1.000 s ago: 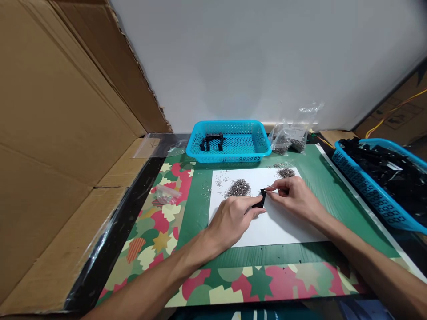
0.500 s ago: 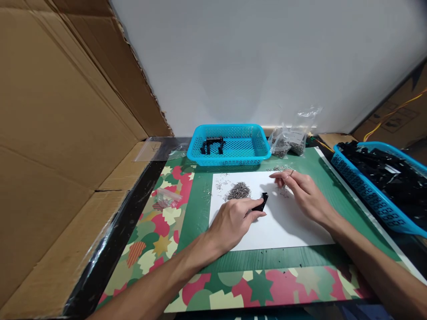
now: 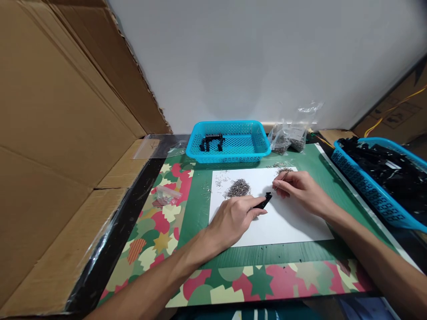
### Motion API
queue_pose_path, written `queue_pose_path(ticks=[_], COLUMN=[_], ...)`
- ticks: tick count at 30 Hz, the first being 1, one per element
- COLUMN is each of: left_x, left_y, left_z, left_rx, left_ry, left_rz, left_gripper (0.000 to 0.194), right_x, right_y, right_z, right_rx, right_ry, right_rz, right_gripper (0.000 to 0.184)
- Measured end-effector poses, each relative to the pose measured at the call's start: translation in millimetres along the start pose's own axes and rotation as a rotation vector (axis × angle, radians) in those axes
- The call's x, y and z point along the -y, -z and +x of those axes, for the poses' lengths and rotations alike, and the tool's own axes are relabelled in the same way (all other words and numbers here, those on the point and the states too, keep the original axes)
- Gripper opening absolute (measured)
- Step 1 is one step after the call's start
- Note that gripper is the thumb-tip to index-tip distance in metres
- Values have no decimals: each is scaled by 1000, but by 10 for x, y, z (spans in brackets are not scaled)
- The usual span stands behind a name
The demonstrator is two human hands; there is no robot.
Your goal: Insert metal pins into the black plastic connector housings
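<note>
My left hand [image 3: 235, 218] rests on the white paper sheet [image 3: 287, 226] and pinches a small black plastic part [image 3: 266, 201] that sticks out toward the right. My right hand [image 3: 300, 190] hovers just right of that part, fingers pinched on a thin metal pin [image 3: 283, 178]. A heap of small metal pins [image 3: 237, 188] lies on the sheet just beyond my left hand. A smaller heap of pins [image 3: 282, 170] sits at the sheet's far edge, partly hidden by my right hand.
A blue basket [image 3: 230, 141] with a few black parts stands at the back. Another blue basket [image 3: 380, 178] full of black parts is at the right. Clear bags of pins [image 3: 290, 135] lie near the wall. Cardboard [image 3: 60, 133] walls the left side. A small zip bag [image 3: 165, 195] lies on the patterned mat.
My right hand went from the black part to the far pin heap, then came back beside the part with a pin pinched. The left hand kept holding the part.
</note>
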State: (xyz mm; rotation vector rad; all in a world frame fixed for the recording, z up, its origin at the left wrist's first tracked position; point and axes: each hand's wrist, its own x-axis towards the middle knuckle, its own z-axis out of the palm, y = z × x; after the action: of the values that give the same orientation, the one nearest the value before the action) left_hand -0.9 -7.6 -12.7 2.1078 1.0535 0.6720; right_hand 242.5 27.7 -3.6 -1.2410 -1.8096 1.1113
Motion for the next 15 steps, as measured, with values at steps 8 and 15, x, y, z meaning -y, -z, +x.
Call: queue_pose_path(ticks=[8,15], left_x=[16,34], left_y=[-18,-15], left_z=[12,23], left_rx=[-12,-13], left_ry=[17,24], left_rz=[-29,-56], left_gripper=[28,29], right_x=[-25,21], right_y=[-36,-35], right_z=[2,-2], right_rx=[-2,-15], right_ry=[39,64], right_rz=[-154,-219], right_gripper=[45,41])
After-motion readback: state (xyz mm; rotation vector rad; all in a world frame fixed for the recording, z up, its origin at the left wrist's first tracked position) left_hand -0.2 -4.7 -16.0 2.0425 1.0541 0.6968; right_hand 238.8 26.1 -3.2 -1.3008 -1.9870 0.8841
